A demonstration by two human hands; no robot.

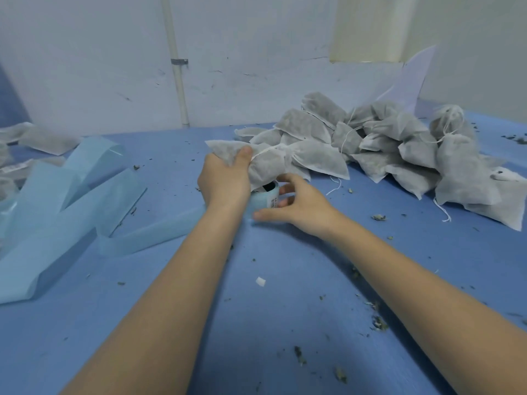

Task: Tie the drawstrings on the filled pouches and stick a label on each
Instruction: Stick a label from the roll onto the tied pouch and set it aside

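Two bare forearms reach from the near edge of the blue table surface (285, 337) toward its middle, converging there. Scattered around them lie dark dried herb crumbs (379, 323) and a small white paper scrap (260, 281).

The left hand (225, 181) is raised slightly, thumb on top, its fingers curled round one end of a grey non-woven filled pouch (273, 161) whose white drawstring is cinched about its middle. This pouch sits at the middle of the surface, just at the near-left side of the heap.

The right hand (299, 206) lies low, palm down, its fingers spread and bent around a pale blue label roll (266, 198) directly beneath the held pouch; the thumb stretches left along the surface. Whether those fingers actually pinch a label cannot be told.

A heap of grey filled drawstring pouches (399, 149) occupies the far right part of the surface. Long pale blue backing strips (65, 201) lie folded toward the left edge, with a few flatter grey pouches (48, 139) at the far left corner.
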